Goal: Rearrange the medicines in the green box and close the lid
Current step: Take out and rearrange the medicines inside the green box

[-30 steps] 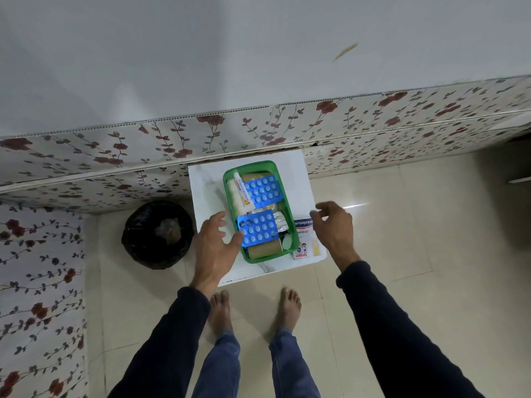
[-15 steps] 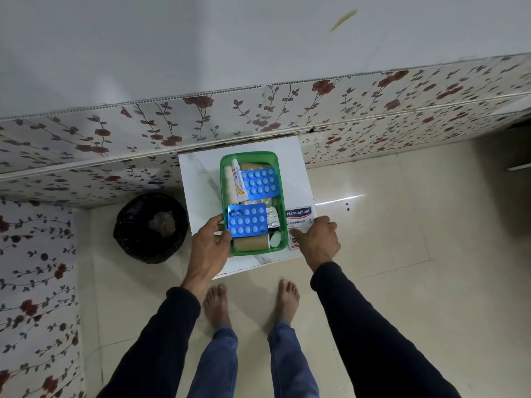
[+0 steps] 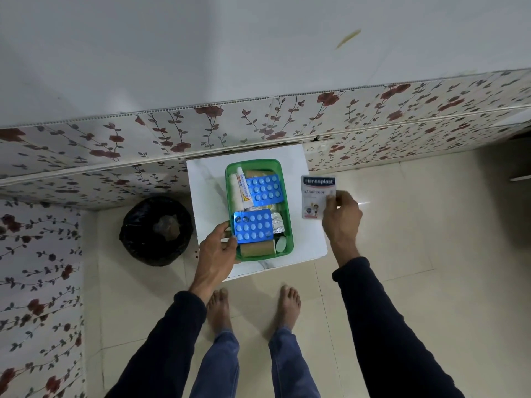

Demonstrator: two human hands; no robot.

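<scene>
I'm seeing left hand (image 3: 217,249) gripping green box (image 3: 288,225) near-left rim | right hand (image 3: 342,218) pinching Hansaplast pack (image 3: 315,196), raised right of box

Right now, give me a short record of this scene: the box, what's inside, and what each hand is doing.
box: green box, open, on white table
contents: two blue blister packs, ointment tube, other items
lid: not visible
left hand: at the box's near-left corner
right hand: holds Hansaplast pack beside the box

Box (image 3: 288,225) on table (image 3: 207,179); bin (image 3: 156,229) left, plaster pack (image 3: 316,196) right
</scene>
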